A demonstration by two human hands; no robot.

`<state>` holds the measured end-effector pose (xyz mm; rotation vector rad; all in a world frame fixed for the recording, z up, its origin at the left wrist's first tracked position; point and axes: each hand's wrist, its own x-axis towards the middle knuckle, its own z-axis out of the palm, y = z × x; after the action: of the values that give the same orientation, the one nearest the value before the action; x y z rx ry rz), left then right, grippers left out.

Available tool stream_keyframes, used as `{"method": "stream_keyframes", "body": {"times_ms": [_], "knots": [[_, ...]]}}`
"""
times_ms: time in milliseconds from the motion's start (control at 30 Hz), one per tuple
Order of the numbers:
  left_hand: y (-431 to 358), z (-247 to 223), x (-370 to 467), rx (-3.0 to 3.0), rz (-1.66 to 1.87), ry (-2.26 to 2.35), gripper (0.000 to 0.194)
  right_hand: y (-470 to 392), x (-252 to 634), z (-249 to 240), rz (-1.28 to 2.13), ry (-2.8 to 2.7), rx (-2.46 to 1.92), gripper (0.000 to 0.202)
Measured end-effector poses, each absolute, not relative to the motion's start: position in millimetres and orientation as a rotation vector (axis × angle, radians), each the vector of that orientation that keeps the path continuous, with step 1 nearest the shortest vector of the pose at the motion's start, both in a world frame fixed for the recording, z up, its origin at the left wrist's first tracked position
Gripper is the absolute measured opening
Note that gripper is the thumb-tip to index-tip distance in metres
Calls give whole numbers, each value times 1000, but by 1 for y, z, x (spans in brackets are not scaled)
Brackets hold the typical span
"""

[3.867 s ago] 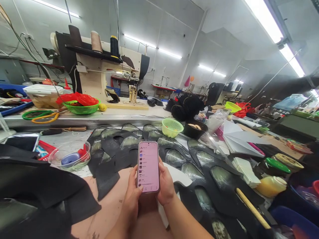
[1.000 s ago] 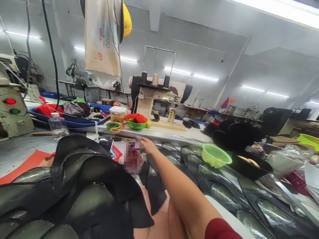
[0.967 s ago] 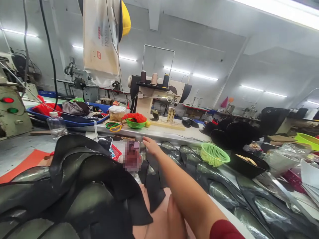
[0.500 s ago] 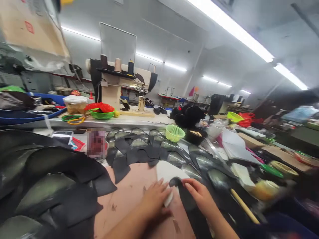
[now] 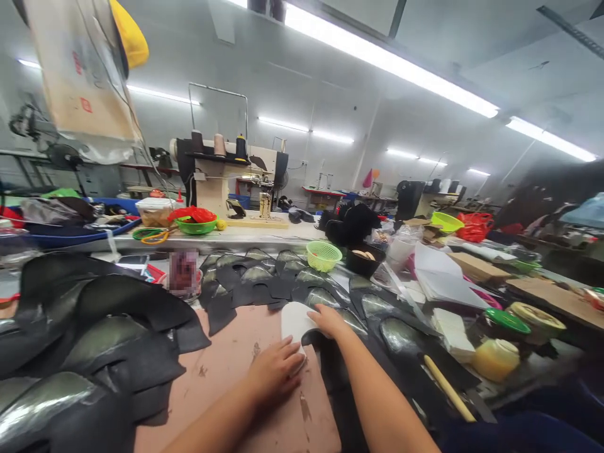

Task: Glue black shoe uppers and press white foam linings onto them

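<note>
A white curved piece [image 5: 293,318] lies at the far right of a pinkish board [image 5: 226,371]. On its near part rests my left hand [image 5: 278,368], fingers extended and slightly spread. My right hand [image 5: 329,321] reaches over its right edge, fingertips on or just above the white surface; whether it pinches anything is not clear. Beneath my right wrist, a black piece [image 5: 337,377] runs down the board's right side. Overlapping black pieces with shiny patches [image 5: 108,336] surround the board.
Beyond stand a light green basket [image 5: 323,257], a black bowl [image 5: 362,263] and a sewing machine [image 5: 212,189]. To the right are a wooden-handled tool [image 5: 448,388], a jar of yellowish paste [image 5: 495,360] and white papers [image 5: 438,270]. A blue tray [image 5: 70,239] sits at the left.
My right hand has moved away from the black piece's upper end and over to the white piece. My left hand remains on the white piece. The camera view has shifted.
</note>
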<state>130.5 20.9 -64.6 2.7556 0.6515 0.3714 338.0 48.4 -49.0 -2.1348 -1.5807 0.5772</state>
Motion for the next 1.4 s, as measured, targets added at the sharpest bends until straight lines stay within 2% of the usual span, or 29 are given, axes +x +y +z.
{"method": "stream_keyframes", "body": {"times_ms": [133,267,500,667,1000,1200,1400], "knots": [[18,-68,130,2683,459,658,37,54,342,-44,669,-1652,-2123,21],[21,-69,126,2595,649,692,32,47,348,-39,757,-1670,-2059,17],[24,-56,115,2390,862,1091,29,30,327,-48,673,-1628,-2063,34],[33,-45,112,2364,729,1230,20,25,334,-52,475,-1700,-2261,40],[160,-39,99,2257,340,1755,30,26,321,-86,225,-1819,-2304,45],[191,-47,119,2035,325,1965,41,20,321,-88,-17,-2005,-2322,47],[214,-43,118,1813,415,1935,35,26,330,-98,-27,-1912,-2309,42]]}}
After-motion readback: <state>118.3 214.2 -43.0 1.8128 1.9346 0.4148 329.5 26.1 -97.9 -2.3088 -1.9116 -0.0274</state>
